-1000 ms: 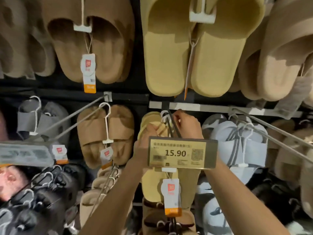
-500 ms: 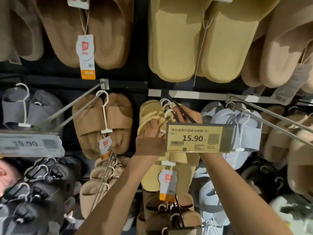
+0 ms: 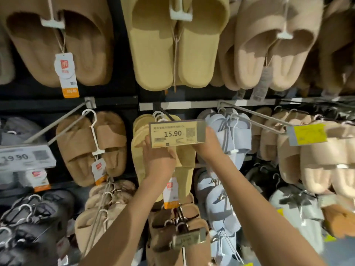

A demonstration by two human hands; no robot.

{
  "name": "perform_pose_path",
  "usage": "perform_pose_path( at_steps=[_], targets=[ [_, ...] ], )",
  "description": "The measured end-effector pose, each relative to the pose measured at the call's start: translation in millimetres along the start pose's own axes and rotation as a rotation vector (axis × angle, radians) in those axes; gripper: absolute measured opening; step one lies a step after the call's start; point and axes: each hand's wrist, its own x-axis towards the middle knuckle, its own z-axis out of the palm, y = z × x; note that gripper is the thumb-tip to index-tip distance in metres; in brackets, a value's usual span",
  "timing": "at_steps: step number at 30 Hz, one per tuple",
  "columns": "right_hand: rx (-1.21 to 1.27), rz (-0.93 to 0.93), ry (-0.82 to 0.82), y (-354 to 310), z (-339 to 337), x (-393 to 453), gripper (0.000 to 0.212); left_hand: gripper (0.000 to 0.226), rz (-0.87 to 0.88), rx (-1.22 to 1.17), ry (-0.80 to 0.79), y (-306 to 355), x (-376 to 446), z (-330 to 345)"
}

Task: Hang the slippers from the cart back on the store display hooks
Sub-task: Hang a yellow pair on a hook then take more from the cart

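Note:
A pair of yellow slippers (image 3: 184, 175) hangs in the middle row, behind a price card reading 15.90 (image 3: 175, 133) at the tip of a dark display hook (image 3: 165, 114). White hanger hooks (image 3: 158, 115) sit on that hook near the rail. My left hand (image 3: 158, 160) grips the yellow slippers at their left side, just under the card. My right hand (image 3: 208, 144) is at the card's right edge against the slippers; the card hides its fingertips. The cart is out of view.
Brown fuzzy slippers (image 3: 90, 143) hang left, pale blue ones (image 3: 230, 135) right, beige ones (image 3: 317, 156) far right. Long grey hooks (image 3: 255, 114) jut out toward me on both sides. Larger slippers (image 3: 176, 45) fill the row above; more pairs (image 3: 172, 223) hang below.
Both hands have dropped from the hanger hooks near the rail to the slipper bodies under the price card. The camera has tilted, bringing more of the upper row into view.

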Motion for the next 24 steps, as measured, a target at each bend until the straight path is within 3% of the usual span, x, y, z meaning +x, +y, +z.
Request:
perform_pose_path(
  at_steps=[3,6,11,19,24],
  targets=[
    [-0.034,0.047,0.055,19,-38,-29,0.032,0.046,0.142,0.186,0.086,32,-32,6],
    [-0.110,0.066,0.136,48,-86,-81,0.034,0.041,0.305,0.136,0.112,76,-72,24],
    [-0.266,0.252,0.177,104,-186,-177,0.029,0.043,0.520,0.012,-0.018,171,-155,69],
    [-0.527,0.588,0.393,177,-338,-335,0.031,0.035,0.855,-0.174,-0.248,324,-290,145],
    [-0.644,0.728,0.552,228,-400,-417,0.024,0.039,0.998,-0.232,-0.458,407,-347,210]
  ],
)
